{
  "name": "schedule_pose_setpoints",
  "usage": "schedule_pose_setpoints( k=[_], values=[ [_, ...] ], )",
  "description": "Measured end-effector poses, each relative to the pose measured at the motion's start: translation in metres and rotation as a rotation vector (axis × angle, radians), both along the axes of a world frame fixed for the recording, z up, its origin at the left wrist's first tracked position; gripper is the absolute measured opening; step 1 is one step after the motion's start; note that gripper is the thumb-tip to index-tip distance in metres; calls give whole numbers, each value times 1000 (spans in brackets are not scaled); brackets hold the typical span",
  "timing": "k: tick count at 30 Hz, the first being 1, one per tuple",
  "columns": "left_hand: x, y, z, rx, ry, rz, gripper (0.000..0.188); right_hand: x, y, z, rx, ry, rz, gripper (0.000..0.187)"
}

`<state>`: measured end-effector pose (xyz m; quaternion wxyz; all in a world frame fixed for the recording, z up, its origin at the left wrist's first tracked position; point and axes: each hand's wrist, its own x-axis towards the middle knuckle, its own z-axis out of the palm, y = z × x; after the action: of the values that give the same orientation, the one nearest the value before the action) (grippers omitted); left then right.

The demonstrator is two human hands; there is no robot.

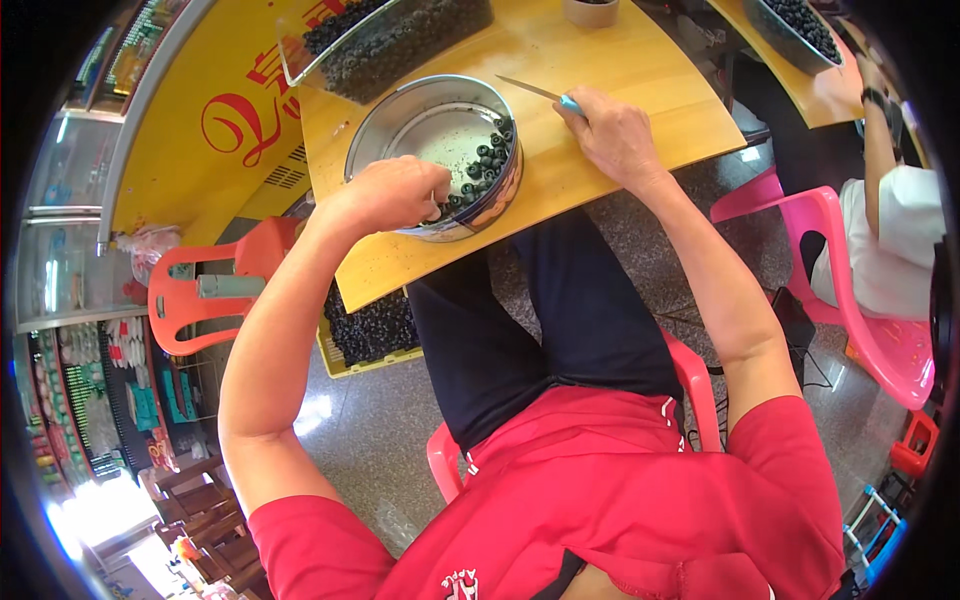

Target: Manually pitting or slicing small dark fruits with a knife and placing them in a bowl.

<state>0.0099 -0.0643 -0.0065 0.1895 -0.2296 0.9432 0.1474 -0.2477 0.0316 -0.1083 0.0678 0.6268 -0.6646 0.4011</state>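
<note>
My left hand (pixel 400 192) reaches over the near rim of a round metal tin (pixel 428 132), its fingers bent together among small round black pieces (pixel 488 160). Whatever those fingertips hold is hidden. The pieces lie heaped along the tin's right and near side; several show a ring-like hollow. Dark crumbs speckle the tin's pale floor. To the right of the tin, my right hand (pixel 612 135) is closed round the blue handle of a thin knife (pixel 535 89). Its blade points left, toward the tin's far rim, just above the tabletop.
A clear tub (pixel 345 38) full of black pieces stands behind the tin on the wooden table (pixel 650 75), near a small bowl (pixel 591 13). Below sits a yellow crate (pixel 376 366) of dark pieces. An orange chair (pixel 172 290) is left; a person sits on a pink chair (pixel 840 235) at right.
</note>
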Motion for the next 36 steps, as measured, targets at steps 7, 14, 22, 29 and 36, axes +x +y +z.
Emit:
schedule_pose_setpoints(
  k=[7, 14, 22, 29, 36],
  values=[
    [9, -12, -3, 25, 45, 23, 16, 1, 0, 2, 5, 4, 6, 23],
    [20, -9, 13, 217, 310, 222, 23, 1, 1, 9, -160, -161, 10, 18],
    [34, 21, 23, 572, 734, 398, 21, 68, 23, 74, 36, -623, 356, 25],
    [28, 42, 12, 512, 1135, 336, 20, 104, 26, 96, 532, -1412, 682, 28],
    [24, 59, 0, 399, 1290, 340, 20, 112, 22, 103, 386, -1299, 650, 23]
  ],
)
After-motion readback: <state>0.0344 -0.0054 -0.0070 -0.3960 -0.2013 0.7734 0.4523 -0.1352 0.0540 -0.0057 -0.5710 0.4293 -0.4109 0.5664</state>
